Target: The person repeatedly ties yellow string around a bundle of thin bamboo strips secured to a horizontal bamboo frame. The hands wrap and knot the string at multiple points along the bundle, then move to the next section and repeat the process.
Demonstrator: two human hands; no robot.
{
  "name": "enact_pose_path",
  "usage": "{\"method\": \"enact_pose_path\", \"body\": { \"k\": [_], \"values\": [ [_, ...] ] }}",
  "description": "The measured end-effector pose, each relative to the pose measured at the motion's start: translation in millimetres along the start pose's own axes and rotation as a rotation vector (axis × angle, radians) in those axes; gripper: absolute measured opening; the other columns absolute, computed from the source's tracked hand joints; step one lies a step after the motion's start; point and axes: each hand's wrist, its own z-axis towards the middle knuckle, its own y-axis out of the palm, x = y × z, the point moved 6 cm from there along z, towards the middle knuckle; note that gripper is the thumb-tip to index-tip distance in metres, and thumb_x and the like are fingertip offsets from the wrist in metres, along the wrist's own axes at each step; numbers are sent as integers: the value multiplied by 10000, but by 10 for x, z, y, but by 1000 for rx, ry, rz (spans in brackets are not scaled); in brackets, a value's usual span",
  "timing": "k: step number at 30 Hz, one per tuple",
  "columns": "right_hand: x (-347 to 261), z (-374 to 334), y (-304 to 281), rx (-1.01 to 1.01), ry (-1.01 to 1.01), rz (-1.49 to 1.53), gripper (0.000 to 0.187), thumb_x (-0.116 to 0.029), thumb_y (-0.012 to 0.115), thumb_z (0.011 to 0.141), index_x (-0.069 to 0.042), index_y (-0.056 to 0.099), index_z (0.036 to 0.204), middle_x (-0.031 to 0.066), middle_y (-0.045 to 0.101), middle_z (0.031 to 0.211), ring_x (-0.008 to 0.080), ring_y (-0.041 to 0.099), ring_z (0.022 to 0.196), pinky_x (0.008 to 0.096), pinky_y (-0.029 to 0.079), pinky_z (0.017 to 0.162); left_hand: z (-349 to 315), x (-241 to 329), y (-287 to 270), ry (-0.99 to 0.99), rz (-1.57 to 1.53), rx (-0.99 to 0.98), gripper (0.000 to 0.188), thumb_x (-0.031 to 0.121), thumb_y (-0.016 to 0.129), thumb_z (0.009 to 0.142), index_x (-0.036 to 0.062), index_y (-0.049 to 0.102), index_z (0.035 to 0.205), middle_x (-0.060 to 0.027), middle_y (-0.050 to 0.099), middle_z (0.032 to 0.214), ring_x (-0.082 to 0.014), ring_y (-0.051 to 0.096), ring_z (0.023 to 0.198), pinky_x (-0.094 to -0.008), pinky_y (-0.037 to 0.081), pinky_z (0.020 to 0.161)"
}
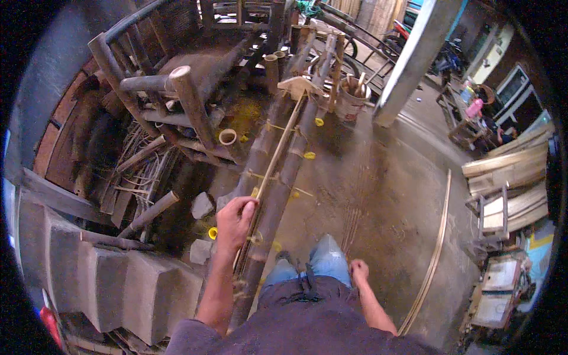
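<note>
My left hand (236,219) is closed, thumb and fingers pinched around a long thin bamboo strip (283,147). Ahead of the hand, the strip stretches over two dark bamboo poles (289,174) lying side by side. Its far end meets a pale flat piece (297,87) set across the poles. Yellow ties (309,155) hang at intervals along them. Beside my right thigh, my right hand (358,272) hangs with fingers curled in. Whether anything is inside it is hidden.
Left of the poles stand a bamboo chair (180,89) and grey concrete steps (109,284). Grey blocks (202,205) sit by the poles. A bucket of sticks (350,100) stands near a white post (414,65). Long strips (435,254) lie on the floor at right.
</note>
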Motion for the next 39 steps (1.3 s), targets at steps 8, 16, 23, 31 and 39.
{"method": "enact_pose_path", "body": {
  "k": [8, 16, 23, 31, 39],
  "values": [
    [-3631, 1521, 1815, -945, -623, 133, 279, -204, 640, 883, -23, 645, 1096, 104, 682, 1028, 178, 639, 985, 320, 500, 892, 502, -803, 441, -303, 372, -90, 225, 162, 699, 811, 47, 652, 998, -104, 666, 954, -264, 645, 877, -347, 497, 786],
    [-5108, 1661, 2426, -1516, -290, 677, 201, -191, 527, 958, -18, 572, 1051, 66, 652, 921, 151, 614, 863, 332, 500, 823, 1503, -192, 1090, -754, 90, 48, 305, 302, 592, 920, 10, 614, 837, -76, 627, 771, -208, 587, 705, -349, 469, 696],
    [-6152, 2652, 2307, -1390, 172, 1175, 439, -415, 408, 999, -136, 331, 670, -19, 255, 542, 119, 291, 474, 317, 330, 503, 1571, -700, 1294, -620, 291, 94, 419, 408, 470, 978, 32, 595, 842, -81, 534, 652, -175, 542, 668, -329, 421, 634],
    [-5729, 3272, 2661, -1212, 89, 1052, 314, -340, 433, 1009, -113, 453, 793, -10, 394, 632, 133, 425, 569, 321, 449, 606, 1856, -804, 1296, -658, 95, 63, 207, 214, 573, 939, 20, 648, 942, -116, 606, 774, -270, 606, 736, -352, 468, 695],
    [-3240, 4327, 1535, -1408, -559, -421, 412, -240, 612, 922, -37, 477, 1255, 48, 602, 929, 122, 575, 848, 270, 476, 738, 2328, -794, 1725, -444, 413, 241, 135, 154, 653, 851, 31, 657, 908, -132, 626, 833, -338, 613, 764, -396, 486, 678]
  ]
}}
